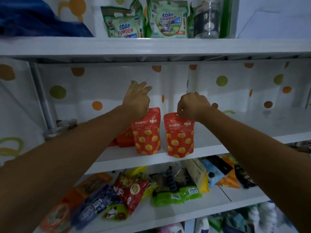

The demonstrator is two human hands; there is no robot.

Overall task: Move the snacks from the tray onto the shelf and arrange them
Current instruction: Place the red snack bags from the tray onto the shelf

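Two red stand-up pouches on middle shelf: left pouch, right pouch. Glossy plastic film, rounded top corners, yellow chestnut print all over, white Chinese lettering across upper band. Brand mark looks like 百草味; rest too small to read. Both upright near front edge, side by side w/ narrow gap, not touching.

Left hand: sits on top edge of left pouch, back of hand to camera. Upper fingers straight & spread, pointing up. Thumb side hidden, so can't tell if it pinches the pouch.
Right hand: fingers curled, thumb & fingertips pinch top edge of right pouch.

Orange-red pack: lies flat behind left pouch, partly hidden by forearm.

Top shelf: 2 crinkled green/white bags, first soap bag & second soap bag, ea. marked "SOAP POWDER". Clear jar w/ dark label, character 香, just right of them. Blue cloth at far left.

Lower shelf: loose snack packs lying flat, incl. red pack, green packs, blue packs, orange pack. Print blurred.

Backing: white dotted sheet, orange & green spots. Metal pole at left.
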